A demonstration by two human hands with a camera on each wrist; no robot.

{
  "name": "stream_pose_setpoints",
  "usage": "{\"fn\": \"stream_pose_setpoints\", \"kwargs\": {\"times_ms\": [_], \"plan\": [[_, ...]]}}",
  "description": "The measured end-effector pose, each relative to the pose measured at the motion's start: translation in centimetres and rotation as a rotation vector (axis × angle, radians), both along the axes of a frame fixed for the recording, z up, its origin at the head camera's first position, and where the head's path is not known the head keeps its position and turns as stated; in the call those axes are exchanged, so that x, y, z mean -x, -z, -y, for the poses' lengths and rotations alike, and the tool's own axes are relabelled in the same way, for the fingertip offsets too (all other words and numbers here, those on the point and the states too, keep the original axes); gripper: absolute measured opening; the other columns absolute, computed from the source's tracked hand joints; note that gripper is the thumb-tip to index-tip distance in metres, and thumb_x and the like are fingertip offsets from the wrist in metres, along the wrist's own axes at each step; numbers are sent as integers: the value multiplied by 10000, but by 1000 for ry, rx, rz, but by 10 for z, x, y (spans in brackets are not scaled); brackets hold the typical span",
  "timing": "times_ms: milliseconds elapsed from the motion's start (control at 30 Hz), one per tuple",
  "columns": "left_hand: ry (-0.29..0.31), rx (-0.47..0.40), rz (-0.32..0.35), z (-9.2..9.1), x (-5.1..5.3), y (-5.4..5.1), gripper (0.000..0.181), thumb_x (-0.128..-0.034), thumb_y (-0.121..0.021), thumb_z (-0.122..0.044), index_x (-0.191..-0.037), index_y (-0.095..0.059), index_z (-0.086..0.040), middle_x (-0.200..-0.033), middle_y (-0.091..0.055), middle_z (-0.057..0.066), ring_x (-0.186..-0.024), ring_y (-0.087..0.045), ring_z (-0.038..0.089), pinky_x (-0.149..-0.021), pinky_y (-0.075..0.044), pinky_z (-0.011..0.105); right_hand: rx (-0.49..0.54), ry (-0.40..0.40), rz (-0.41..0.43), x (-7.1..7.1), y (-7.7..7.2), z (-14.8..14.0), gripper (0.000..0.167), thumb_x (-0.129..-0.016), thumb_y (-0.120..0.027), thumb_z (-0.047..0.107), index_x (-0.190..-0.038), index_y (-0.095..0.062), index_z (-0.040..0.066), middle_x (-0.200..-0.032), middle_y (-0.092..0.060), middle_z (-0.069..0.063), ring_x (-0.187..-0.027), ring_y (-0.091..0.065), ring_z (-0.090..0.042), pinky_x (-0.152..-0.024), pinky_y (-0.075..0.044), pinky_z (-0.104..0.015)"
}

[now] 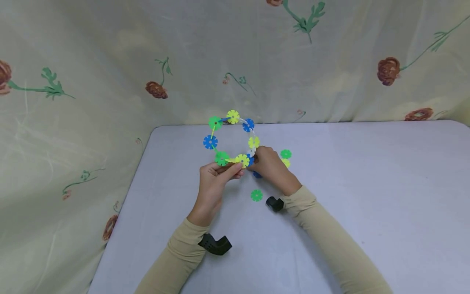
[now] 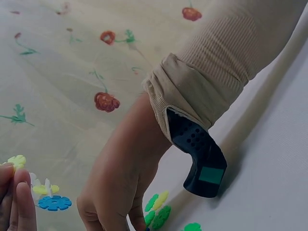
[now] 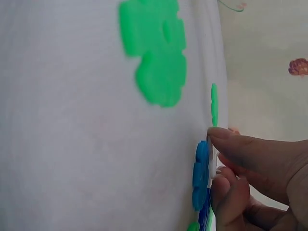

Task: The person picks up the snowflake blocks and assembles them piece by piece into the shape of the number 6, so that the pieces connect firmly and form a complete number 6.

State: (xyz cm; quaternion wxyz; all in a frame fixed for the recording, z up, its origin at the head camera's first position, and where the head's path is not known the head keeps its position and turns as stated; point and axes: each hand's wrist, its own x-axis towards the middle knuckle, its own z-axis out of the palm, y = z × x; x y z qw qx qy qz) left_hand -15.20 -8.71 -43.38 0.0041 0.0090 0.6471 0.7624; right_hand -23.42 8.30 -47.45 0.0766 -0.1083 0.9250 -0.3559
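Note:
In the head view my left hand (image 1: 214,183) pinches a ring of linked snowflake discs (image 1: 210,142) by a yellow disc (image 1: 242,161) at its lower edge. Blue, green, yellow and white discs make up this ring, raised above the table. My right hand (image 1: 273,169) is low, just right of the ring, hiding part of the loose pieces under it. In the right wrist view its thumb and fingers pinch a thin white disc (image 3: 212,161), seen edge-on, beside a blue disc (image 3: 200,175). Left-hand fingertips (image 2: 21,180) show at the left wrist view's edge.
Loose discs lie around the right hand: a green disc (image 1: 286,154), a yellow one (image 1: 286,163), a blue one (image 1: 257,174) and a nearer green one (image 1: 256,195). A white-covered table (image 1: 367,196) meets a flowered cloth (image 1: 275,81) behind. Black mounts (image 1: 216,245) sit at both wrists.

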Motion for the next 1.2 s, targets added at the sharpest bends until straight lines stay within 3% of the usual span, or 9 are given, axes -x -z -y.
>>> {"fn": "stream_pose_setpoints", "kwargs": {"times_ms": [233,367,533,767,1033,1200], "plan": [[6,7,3,0,1,0,191,-935,-755,-51,-1046,-738,103,-823,-788,-14,-745,-758,106,-763,-639,264,-41,12,16,-1,-2,-5,259,-843,-860,154,-994,-741,-18,-881,-717,-101,-765,-614,-203,-670,-516,-293],[9,6,5,1,0,1,194,-933,-758,-55,-1050,-739,100,-825,-788,-9,-751,-760,112,-770,-640,271,-21,2,33,-2,-3,-8,272,-849,-854,132,-1054,-757,-19,-947,-731,-116,-842,-646,-217,-748,-561,-327],[8,7,11,1,0,0,191,-937,-753,-54,-1053,-738,97,-821,-787,-13,-746,-758,109,-770,-639,268,-5,-14,32,-3,-3,-10,282,-840,-862,121,-1065,-746,-4,-956,-726,-115,-843,-644,-219,-742,-565,-329],[15,5,7,1,0,0,202,-937,-754,-57,-1058,-735,104,-821,-790,-17,-747,-758,106,-774,-640,269,58,-35,18,-12,-2,-21,176,-902,-795,123,-1053,-739,51,-998,-754,-81,-923,-697,-218,-829,-603,-380],[24,37,25,1,-1,1,210,-942,-761,-101,-1065,-749,69,-848,-799,19,-774,-768,122,-817,-640,295,276,-28,88,-24,-6,-47,182,-908,-806,171,-1061,-786,73,-1031,-766,-111,-827,-760,-212,-643,-616,-305],[27,48,27,1,-1,1,205,-941,-760,-93,-1066,-750,69,-858,-804,34,-775,-769,119,-824,-641,299,330,-27,85,-36,-16,-60,200,-901,-817,190,-1065,-793,79,-1037,-771,-118,-847,-764,-245,-633,-617,-305]]}}
